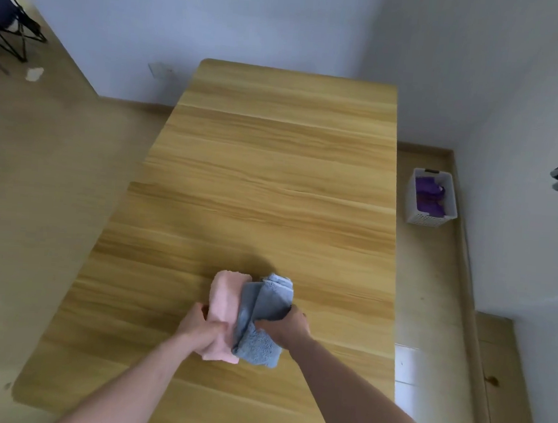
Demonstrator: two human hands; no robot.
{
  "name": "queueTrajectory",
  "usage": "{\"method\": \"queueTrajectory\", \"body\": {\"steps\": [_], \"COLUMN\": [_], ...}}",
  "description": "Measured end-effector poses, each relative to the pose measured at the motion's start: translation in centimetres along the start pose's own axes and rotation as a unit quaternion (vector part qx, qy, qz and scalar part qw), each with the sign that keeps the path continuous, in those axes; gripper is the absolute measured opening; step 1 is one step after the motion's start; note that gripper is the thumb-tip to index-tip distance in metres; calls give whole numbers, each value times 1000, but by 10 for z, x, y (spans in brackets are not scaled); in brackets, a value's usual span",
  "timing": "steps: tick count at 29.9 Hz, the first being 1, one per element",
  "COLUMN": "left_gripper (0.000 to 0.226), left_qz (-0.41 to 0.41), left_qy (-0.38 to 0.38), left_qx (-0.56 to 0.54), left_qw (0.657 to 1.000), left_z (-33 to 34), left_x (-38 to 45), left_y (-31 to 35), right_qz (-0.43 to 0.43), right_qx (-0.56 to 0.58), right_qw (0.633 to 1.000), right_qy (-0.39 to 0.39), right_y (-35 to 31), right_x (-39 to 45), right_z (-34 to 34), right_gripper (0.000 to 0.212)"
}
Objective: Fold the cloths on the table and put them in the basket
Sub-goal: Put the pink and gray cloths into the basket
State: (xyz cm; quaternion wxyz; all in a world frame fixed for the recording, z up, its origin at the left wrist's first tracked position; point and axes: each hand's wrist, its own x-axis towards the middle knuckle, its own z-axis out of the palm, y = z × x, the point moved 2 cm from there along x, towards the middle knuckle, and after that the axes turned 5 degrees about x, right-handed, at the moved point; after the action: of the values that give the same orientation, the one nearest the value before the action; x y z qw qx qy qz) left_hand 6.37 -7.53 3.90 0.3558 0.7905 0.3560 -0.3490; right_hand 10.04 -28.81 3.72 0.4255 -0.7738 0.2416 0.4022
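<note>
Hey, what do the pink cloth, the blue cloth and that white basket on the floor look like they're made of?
Pink cloth: soft terry or microfibre, judging by its fuzzy nap. Blue cloth: likely plush microfibre; the lower part looks fluffy, the upper folded part smoother with a stitched hem. Basket: probably rigid white plastic, matte, with small perforations in its walls.

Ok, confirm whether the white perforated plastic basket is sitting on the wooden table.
No, the white perforated plastic basket stands on the floor, right of the wooden table.
</note>
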Motion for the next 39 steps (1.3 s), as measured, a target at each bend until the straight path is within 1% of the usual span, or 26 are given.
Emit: {"method": "queueTrajectory", "body": {"steps": [2, 4, 7, 9, 11, 14, 16, 18, 21, 22, 24, 25, 26, 28, 29, 30, 32, 33, 34, 36, 38, 39], "left_gripper": [42, 29, 38, 34, 34, 28, 34, 43, 45, 49, 59, 60, 61, 63, 57, 47, 35, 33, 34, 37, 29, 23], "left_qz": [-1, 8, 30, 47, 58, 71, 76, 66, 12, -10, -50, -58, -64, -84, -89, -93, -96, -101, -95, -82, -52, -46], "left_qy": [-16, -10, 14, 18, 8, -9, -18, -30, -57, -52, -17, 4, 14, 3, -9, -33, -39, -43, -28, 2, 3, -4], "left_qx": [-11, -29, -73, -100, -118, -137, -160, -169, -115, -91, -39, -28, -29, -68, -96, -108, -122, -128, -140, -155, -154, -151], "left_qw": [1000, 999, 997, 994, 991, 988, 984, 983, 992, 994, 998, 998, 997, 994, 991, 989, 987, 986, 985, 984, 987, 987], "left_z": [0, -1, -7, -8, -7, -2, 2, 11, 42, 56, 73, 88, 99, 113, 117, 131, 151, 147, 154, 176, 196, 195], "left_x": [-2, -4, -15, -22, -32, -55, -67, -72, -77, -75, -65, -40, -34, -53, -77, -94, -110, -113, -119, -134, -162, -172], "left_y": [-1, -3, -4, -4, -6, -4, 0, -1, -10, -15, -28, -42, -45, -32, -14, -1, 18, 21, 29, 55, 92, 98], "right_qz": [10, 12, 10, 13, 13, 10, 9, 12, 24, 29, 35, 34, 37, 35, 29, 26, 15, 6, 6, -15, -33, -37], "right_qx": [47, 100, 150, 173, 189, 199, 206, 212, 228, 230, 237, 237, 238, 241, 240, 233, 223, 226, 224, 216, 201, 207], "right_qw": [999, 995, 989, 985, 982, 980, 978, 977, 973, 973, 971, 971, 971, 970, 970, 972, 973, 973, 973, 974, 976, 975], "right_qy": [-4, -3, 8, 7, 3, 6, 8, 7, 17, 19, 18, 10, 2, -9, -13, -25, -49, -48, -50, -71, -72, -70], "right_y": [0, 4, 15, 24, 32, 49, 63, 77, 102, 111, 127, 136, 143, 156, 163, 170, 182, 180, 184, 193, 200, 201], "right_x": [1, -2, -11, -16, -27, -49, -58, -64, -73, -76, -77, -77, -78, -77, -74, -74, -71, -68, -68, -69, -69, -69], "right_z": [0, -2, -15, -26, -41, -71, -90, -104, -123, -131, -140, -145, -152, -165, -174, -188, -213, -215, -229, -269, -311, -314], "right_gripper": [89, 78, 59, 55, 52, 47, 45, 43, 36, 36, 36, 36, 37, 37, 37, 38, 41, 45, 49, 57, 59, 59]}}
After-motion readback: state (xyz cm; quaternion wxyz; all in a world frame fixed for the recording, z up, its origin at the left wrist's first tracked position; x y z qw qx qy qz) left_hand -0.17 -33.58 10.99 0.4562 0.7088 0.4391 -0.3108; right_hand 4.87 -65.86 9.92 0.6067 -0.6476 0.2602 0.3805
